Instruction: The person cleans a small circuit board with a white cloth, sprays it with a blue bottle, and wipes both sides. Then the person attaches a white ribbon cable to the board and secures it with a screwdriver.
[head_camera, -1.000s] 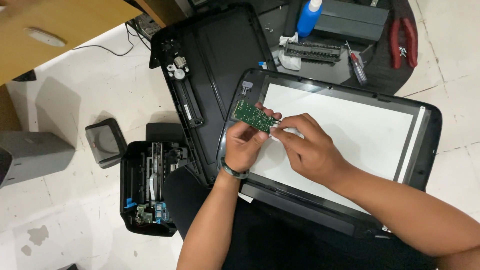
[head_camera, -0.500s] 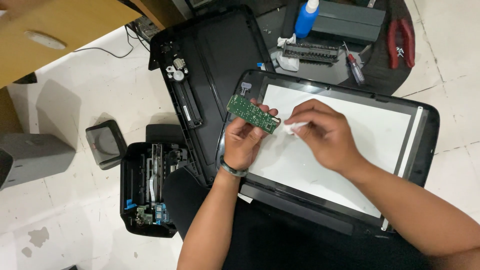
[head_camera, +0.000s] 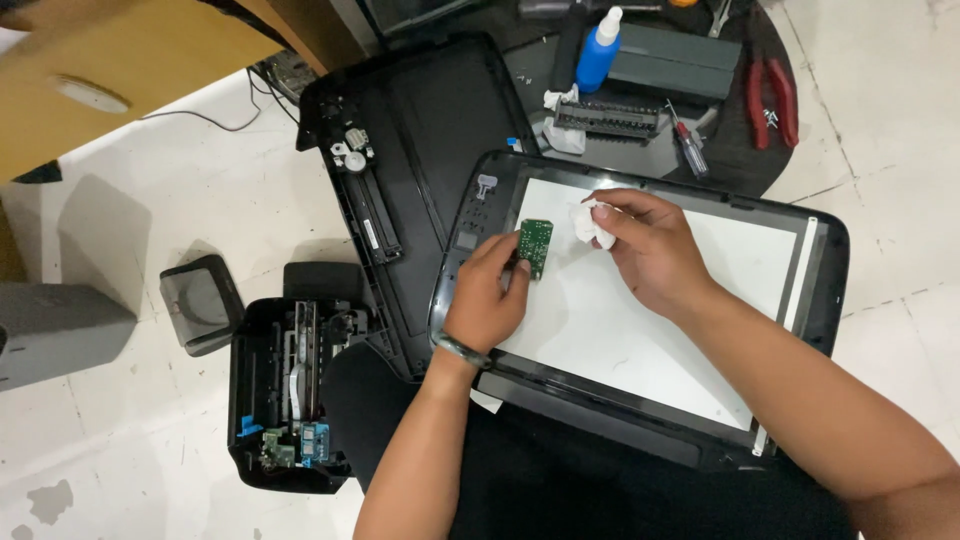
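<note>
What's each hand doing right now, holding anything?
Left hand: closed on a small green circuit board.
Right hand: closed on a wad of white tissue.

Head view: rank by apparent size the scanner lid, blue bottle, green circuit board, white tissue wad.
1. Black scanner lid with white backing, by far largest.
2. Blue bottle with white cap.
3. Small green circuit board in left hand and crumpled white tissue wad in right hand: look alike.
</note>
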